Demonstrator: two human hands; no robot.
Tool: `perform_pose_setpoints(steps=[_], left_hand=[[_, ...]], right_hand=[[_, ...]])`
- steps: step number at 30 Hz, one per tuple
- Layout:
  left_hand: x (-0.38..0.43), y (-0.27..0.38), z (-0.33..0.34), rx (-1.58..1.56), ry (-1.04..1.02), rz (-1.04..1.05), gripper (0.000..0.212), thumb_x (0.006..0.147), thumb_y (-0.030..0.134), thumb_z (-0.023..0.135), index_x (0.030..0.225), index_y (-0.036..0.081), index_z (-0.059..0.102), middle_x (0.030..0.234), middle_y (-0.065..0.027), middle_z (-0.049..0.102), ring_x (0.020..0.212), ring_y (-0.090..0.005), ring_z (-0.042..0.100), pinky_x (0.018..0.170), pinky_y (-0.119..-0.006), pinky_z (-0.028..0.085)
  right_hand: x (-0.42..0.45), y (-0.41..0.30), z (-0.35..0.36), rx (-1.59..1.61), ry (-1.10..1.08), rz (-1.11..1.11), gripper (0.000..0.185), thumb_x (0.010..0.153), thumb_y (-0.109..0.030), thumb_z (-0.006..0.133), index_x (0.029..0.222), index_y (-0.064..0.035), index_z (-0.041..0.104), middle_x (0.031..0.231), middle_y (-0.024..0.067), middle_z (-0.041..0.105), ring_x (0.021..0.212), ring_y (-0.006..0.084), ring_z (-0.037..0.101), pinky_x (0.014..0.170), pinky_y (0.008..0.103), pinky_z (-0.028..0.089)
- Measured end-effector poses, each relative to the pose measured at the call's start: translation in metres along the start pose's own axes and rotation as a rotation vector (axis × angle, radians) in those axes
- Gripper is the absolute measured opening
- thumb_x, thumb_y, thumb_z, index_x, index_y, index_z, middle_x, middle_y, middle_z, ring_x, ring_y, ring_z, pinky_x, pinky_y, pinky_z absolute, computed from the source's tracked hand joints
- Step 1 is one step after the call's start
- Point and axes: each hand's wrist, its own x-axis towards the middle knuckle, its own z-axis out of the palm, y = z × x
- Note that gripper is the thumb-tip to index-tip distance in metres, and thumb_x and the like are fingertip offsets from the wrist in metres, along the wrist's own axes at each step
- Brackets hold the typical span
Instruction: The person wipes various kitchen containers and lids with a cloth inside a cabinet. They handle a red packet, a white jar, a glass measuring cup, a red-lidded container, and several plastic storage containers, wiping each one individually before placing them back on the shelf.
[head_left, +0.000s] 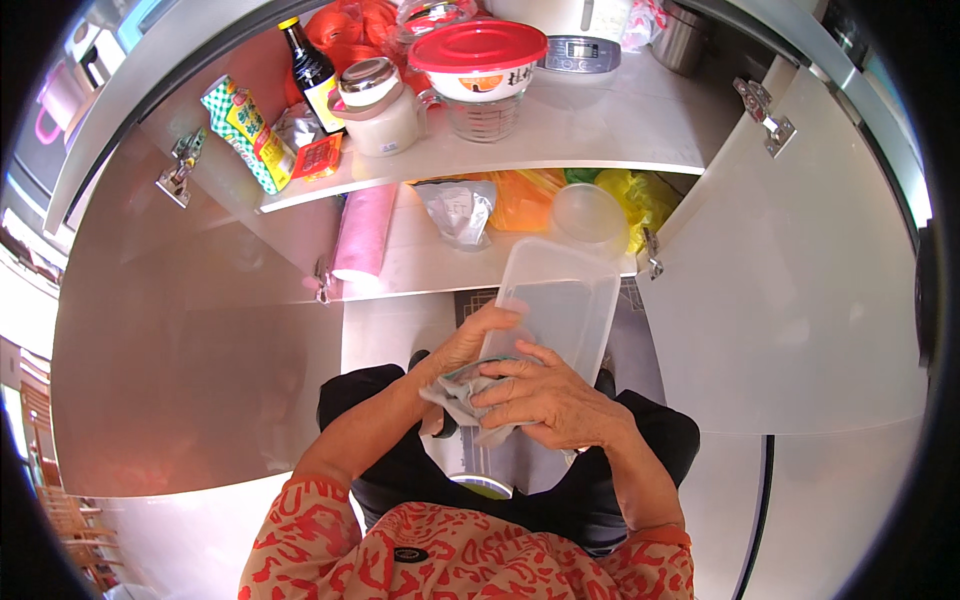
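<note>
A clear rectangular plastic container (559, 300) is tilted in front of me, over my knees and before the lower shelf. My left hand (480, 334) grips it by its left side, the thumb on the near face and the other fingers partly hidden. A grey cloth (457, 390) is bunched under my right hand (551, 397). The right fingers press that cloth against the container's lower end. Behind the container's far end, a round translucent plastic tub (589, 217) stands on the lower shelf.
Open cabinet doors flank me, left (187, 337) and right (795, 285). The upper shelf (600, 135) bears a dark bottle (311, 71), a lidded jar (379, 120), a red-lidded bowl (478, 60) on a glass measuring cup (484, 116), and a digital scale (579, 54). A pink roll (365, 232) and silver pouch (459, 210) lie below.
</note>
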Motion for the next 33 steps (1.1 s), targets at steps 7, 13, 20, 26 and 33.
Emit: perform_pose_setpoints(steps=[7, 13, 20, 26, 33], left_hand=[[0.001, 0.019, -0.005, -0.183, 0.011, 0.032, 0.056, 0.077, 0.031, 0.060, 0.126, 0.008, 0.046, 0.099, -0.0143, 0.061, 0.090, -0.0274, 0.060, 0.080, -0.042, 0.050], [-0.004, 0.026, -0.012, -0.088, 0.070, 0.010, 0.062, 0.076, 0.032, 0.062, 0.132, 0.013, 0.042, 0.102, -0.0126, 0.059, 0.093, -0.0267, 0.059, 0.073, -0.050, 0.051], [-0.007, 0.012, -0.001, 0.060, -0.061, -0.035, 0.068, 0.078, 0.031, 0.062, 0.136, 0.012, 0.033, 0.098, -0.0085, 0.057, 0.090, -0.0205, 0.058, 0.062, -0.044, 0.055], [-0.004, 0.005, -0.001, 0.074, -0.059, 0.012, 0.065, 0.080, 0.028, 0.061, 0.135, 0.009, 0.033, 0.100, -0.0106, 0.059, 0.089, -0.0230, 0.060, 0.067, -0.046, 0.055], [-0.009, 0.006, 0.024, -0.142, 0.005, 0.062, 0.050, 0.080, 0.035, 0.059, 0.122, 0.012, 0.043, 0.103, -0.0136, 0.058, 0.095, -0.0284, 0.058, 0.073, -0.052, 0.053]], right_hand=[[-0.024, -0.001, -0.035, -0.046, 0.044, 0.170, 0.033, 0.062, 0.004, 0.055, 0.084, -0.0163, 0.070, 0.101, -0.0058, 0.067, 0.119, 0.0168, 0.050, 0.108, 0.0522, 0.018], [-0.033, 0.013, -0.054, -0.172, 0.266, 0.294, 0.035, 0.060, 0.006, 0.052, 0.083, -0.0146, 0.069, 0.100, -0.0027, 0.067, 0.116, 0.0175, 0.052, 0.108, 0.0503, 0.018], [-0.033, 0.032, -0.060, -0.361, 0.674, 0.378, 0.037, 0.064, 0.009, 0.051, 0.091, -0.0097, 0.067, 0.101, 0.0041, 0.066, 0.110, 0.0243, 0.057, 0.093, 0.0378, 0.040], [-0.040, 0.044, -0.057, -0.072, 1.051, 0.568, 0.039, 0.073, 0.008, 0.044, 0.104, -0.0053, 0.064, 0.096, 0.0099, 0.066, 0.086, 0.0180, 0.062, 0.073, 0.0241, 0.047], [-0.035, 0.041, -0.029, 0.084, 1.032, 0.534, 0.044, 0.083, -0.001, 0.046, 0.127, -0.0005, 0.048, 0.108, 0.0163, 0.062, 0.090, 0.0275, 0.062, 0.080, 0.0358, 0.047]])
